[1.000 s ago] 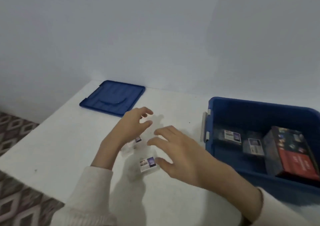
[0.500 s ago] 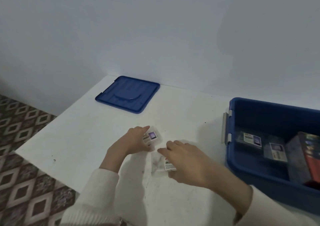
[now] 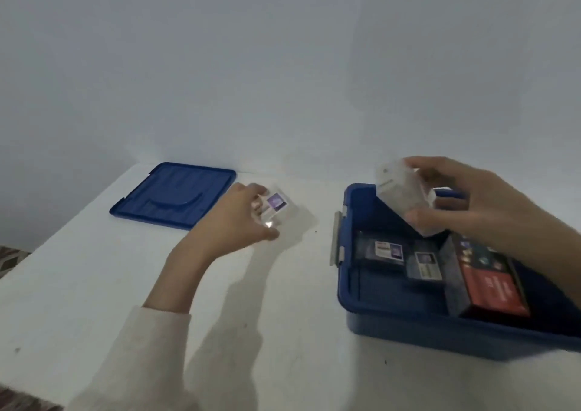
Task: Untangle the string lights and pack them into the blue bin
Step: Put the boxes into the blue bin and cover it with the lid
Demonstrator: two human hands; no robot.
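Note:
The blue bin [image 3: 352, 300] stands open on the white table at the right. Inside lie two clear packets with labels [image 3: 388, 249] and a dark box with a red side [image 3: 490, 281]. My right hand [image 3: 478, 203] grips a clear plastic packet [image 3: 402, 193] above the bin's far left corner. My left hand [image 3: 239, 215] holds a second clear packet with a purple label [image 3: 276, 204] just above the table, left of the bin. No loose string lights are visible.
The bin's blue lid [image 3: 173, 193] lies flat at the table's back left, next to my left hand. A pale wall rises behind the table. The table's left edge drops to a patterned floor [image 3: 9, 255].
Both hands have lifted a clear packet each from the table's middle. My right hand carried its packet right, over the bin. My left hand moved its packet back and right.

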